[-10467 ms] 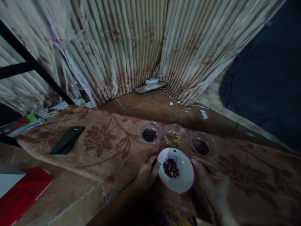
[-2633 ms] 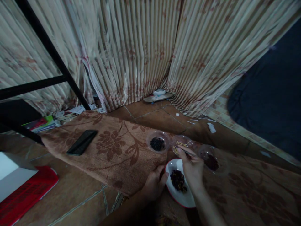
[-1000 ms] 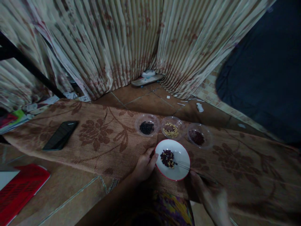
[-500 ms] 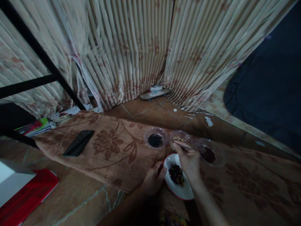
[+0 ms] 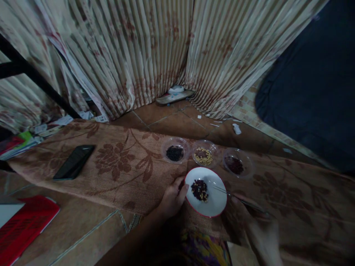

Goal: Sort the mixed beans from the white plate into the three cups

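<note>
My left hand (image 5: 175,196) grips the left rim of a white bowl with a red edge (image 5: 215,201). A heap of mixed dark and yellow beans (image 5: 199,190) lies in the bowl's left half. In my right hand (image 5: 256,221), somewhat blurred, is a pair of thin metal tweezers (image 5: 230,194), whose tips reach over the bowl's right side, apart from the heap. Behind the bowl stand three clear plastic cups in a row: one with black beans (image 5: 174,153), one with yellow beans (image 5: 203,156), one with dark red beans (image 5: 234,165).
A black phone (image 5: 74,162) lies on the left of the brown flowered cloth (image 5: 155,173). Beyond it, a skateboard (image 5: 174,96) rests on the tiled floor by a striped curtain (image 5: 155,44). A red and white box (image 5: 30,221) is at lower left.
My right hand has come back from the yellow-bean cup to the bowl's right side with the tweezers. My left hand stays on the rim. The view has shifted, so everything appears higher and further left.
</note>
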A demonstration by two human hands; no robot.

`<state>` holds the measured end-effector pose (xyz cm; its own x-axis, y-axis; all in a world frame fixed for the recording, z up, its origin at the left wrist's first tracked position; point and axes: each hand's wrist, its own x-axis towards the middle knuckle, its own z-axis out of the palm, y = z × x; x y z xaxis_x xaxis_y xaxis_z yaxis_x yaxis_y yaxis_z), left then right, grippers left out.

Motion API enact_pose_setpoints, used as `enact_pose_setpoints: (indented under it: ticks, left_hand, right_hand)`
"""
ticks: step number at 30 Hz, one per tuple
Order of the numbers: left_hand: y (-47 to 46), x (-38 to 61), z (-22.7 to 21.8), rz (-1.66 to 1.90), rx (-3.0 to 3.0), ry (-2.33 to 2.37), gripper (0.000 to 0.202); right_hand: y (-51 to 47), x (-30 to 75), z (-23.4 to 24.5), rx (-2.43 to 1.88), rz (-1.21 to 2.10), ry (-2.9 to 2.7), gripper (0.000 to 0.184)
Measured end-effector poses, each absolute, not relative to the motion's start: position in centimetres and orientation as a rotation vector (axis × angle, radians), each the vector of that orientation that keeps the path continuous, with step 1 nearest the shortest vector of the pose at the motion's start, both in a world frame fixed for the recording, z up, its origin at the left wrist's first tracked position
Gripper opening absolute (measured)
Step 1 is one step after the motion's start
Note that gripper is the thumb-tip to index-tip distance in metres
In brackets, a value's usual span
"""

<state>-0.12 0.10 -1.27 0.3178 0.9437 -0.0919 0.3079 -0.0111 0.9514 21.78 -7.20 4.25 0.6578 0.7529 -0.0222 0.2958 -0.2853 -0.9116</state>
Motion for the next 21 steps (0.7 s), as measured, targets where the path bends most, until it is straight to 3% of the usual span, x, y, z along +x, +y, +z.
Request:
enact_pose_setpoints:
  ticks: [5,21]
  left_hand:
    - [0.1,-0.1,-1.1,0.749,1.542,1.211,0.033]
    - [0.1,0.0,-0.8,0.766,1.549,1.215,0.035]
  right_hand:
    - [-9.4,22.1,2.4,-1.897,0.729,-0.911,0.03]
    - [-9.5,21.1,1.3,-1.846,0.706,-1.012,0.028]
